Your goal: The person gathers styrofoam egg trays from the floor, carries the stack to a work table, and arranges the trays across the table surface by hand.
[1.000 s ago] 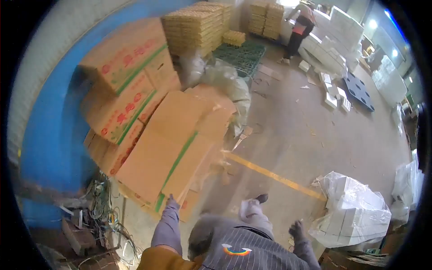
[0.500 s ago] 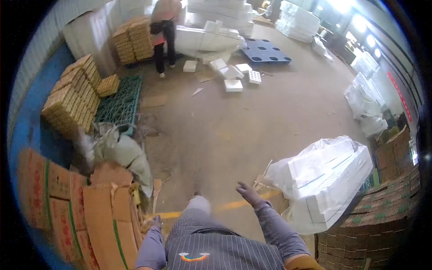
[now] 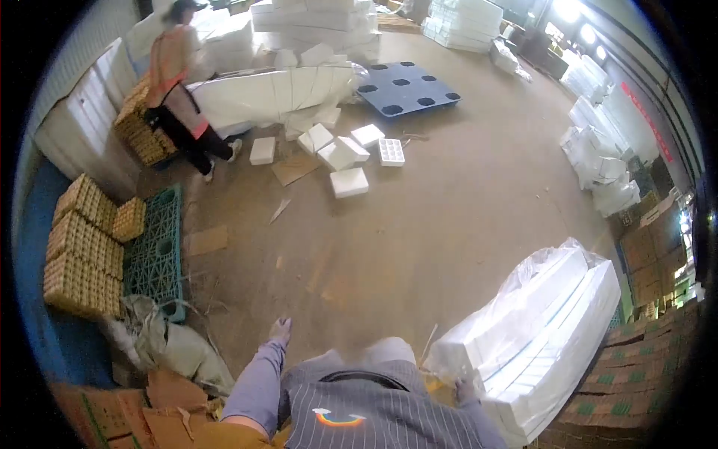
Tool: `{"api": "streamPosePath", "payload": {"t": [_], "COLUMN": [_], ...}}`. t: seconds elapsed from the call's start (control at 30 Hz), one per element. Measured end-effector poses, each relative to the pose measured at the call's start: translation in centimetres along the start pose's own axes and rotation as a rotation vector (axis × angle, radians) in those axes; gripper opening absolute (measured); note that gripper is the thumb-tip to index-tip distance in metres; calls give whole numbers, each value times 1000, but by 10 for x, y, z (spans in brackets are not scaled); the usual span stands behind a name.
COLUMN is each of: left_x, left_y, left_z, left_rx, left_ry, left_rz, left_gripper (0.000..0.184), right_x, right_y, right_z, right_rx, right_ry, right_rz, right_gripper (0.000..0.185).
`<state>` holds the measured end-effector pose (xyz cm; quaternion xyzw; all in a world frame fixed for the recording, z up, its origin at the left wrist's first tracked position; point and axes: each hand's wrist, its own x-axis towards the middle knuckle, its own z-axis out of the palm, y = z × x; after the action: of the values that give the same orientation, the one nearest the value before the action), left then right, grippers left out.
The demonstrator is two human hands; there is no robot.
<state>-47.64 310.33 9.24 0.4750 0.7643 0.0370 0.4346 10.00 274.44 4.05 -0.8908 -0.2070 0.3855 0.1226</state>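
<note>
Plastic-wrapped bundle [image 3: 523, 329] now nearer the right hand [image 3: 465, 391], hand's grip impossible to tell.

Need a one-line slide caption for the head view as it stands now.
Left hand out over the floor, right hand beside a plastic-wrapped white stack, blue pallet farther ahead.

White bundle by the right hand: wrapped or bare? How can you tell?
Wrapped: wrinkled clear plastic shows over the white bundle, gathered at its far end.
</note>
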Motion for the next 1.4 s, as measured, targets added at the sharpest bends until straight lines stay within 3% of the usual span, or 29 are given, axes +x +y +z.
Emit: {"api": "streamPosePath", "payload": {"t": [0.07, 0.17, 0.2, 0.27, 0.33, 0.37, 0.4, 0.43, 0.47, 0.5, 0.53, 0.6, 0.67, 0.77, 0.83, 0.9, 0.97, 1.03, 1.1, 1.13, 1.2, 1.23, 1.3, 1.4], "left_x": [54, 142, 160, 186, 190, 205, 218, 218, 219, 232, 247, 294, 347, 454, 500, 599, 649, 732, 812, 860, 939, 964, 1022, 1101], "left_y": [83, 176, 196, 230, 270, 268, 264, 278, 295, 299, 287, 286, 296, 313, 435, 434, 532, 535, 544, 531, 532, 551, 556, 561], "left_z": [0, 8, 15, 25, 24, 37, 51, 48, 42, 49, 61, 72, 73, 74, 14, 30, 1, 40, 73, 104, 134, 132, 153, 174], "left_rx": [-218, -353, -358, -369, -155, -148, -142, -176, -214, -318, -419, -552, -610, -629, -583, -397, -447, -723, -654, -836, -877, -729, -842, -514], "left_ry": [13, 36, 75, 161, 51, 63, 70, 40, 16, 95, 174, 299, 377, 338, 139, -50, -57, 4, 20, 56, 142, 162, 288, 374], "left_rz": [131, 289, 253, 177, -154, -180, -212, -258, -297, -258, -220, -209, -270, -288, -381, -446, -484, -271, -311, -289, -279, -303, -290, -468], "left_gripper": [51, 53, 52, 51, 48, 48, 47, 47, 48, 48, 48, 48, 49, 52, 64, 70, 73, 76, 79, 81, 86, 89, 94, 93], "right_x": [10, 71, 99, 171, 255, 299, 341, 371, 419, 442, 473, 433, 449, 516, 536, 563, 615, 680, 746, 775, 826, 842, 873, 933], "right_y": [-6, -41, -58, -111, -185, -229, -299, -392, -443, -525, -587, -763, -857, -888, -930, -985, -1027, -1056, -1090, -1105, -1145, -1158, -1173, -1145], "right_z": [-30, -57, -65, -86, -104, -105, -113, -116, -111, -125, -105, -117, -90, -5, 33, 65, 112, 167, 224, 253, 303, 323, 360, 403], "right_rx": [-123, -348, -447, -706, -895, -733, -674, 78, -170, -440, 35, 116, -28, -285, -435, -416, -442, -530, -543, -579, -649, -685, -740, -686], "right_ry": [-112, -254, -303, -390, -310, -12, 66, -49, -20, -160, -186, -378, -455, -458, -495, -531, -496, -407, -358, -332, -286, -267, -206, -271], "right_rz": [197, 205, 162, -92, -452, -667, -729, -460, -538, -719, -414, -354, -347, -539, -559, -568, -621, -738, -738, -742, -780, -794, -896, -1002], "right_gripper": [41, 36, 36, 34, 34, 27, 28, 41, 47, 57, 62, 68, 74, 85, 91, 95, 98, 101, 102, 102, 103, 104, 107, 101]}}
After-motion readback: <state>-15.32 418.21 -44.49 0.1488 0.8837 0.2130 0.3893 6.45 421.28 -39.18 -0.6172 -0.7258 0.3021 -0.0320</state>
